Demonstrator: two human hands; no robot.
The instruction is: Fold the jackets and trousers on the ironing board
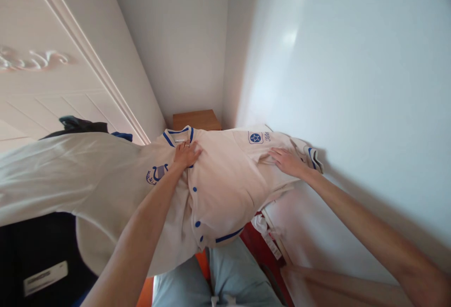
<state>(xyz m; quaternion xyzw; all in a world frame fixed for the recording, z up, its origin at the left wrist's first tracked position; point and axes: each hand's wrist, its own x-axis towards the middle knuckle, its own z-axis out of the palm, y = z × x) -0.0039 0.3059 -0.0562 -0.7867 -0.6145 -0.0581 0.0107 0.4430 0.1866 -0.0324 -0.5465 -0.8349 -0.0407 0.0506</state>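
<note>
A cream jacket (225, 171) with blue trim, blue snap buttons and blue emblems lies spread out across the view, its collar toward the far side. My left hand (186, 154) rests on the front just below the collar, fingers spread. On the sleeve at the right, near the star patch, my right hand (287, 160) lies with its fingers stretched out. That sleeve's striped cuff sits just beyond the right hand. The other sleeve runs off the left edge. What lies under the jacket is mostly hidden.
Dark cloth (84, 125) shows behind the left sleeve, and a black item with a white label (45, 278) is at the lower left. A wooden surface (197, 119) stands in the far corner. A white wall (352, 72) bounds the right side.
</note>
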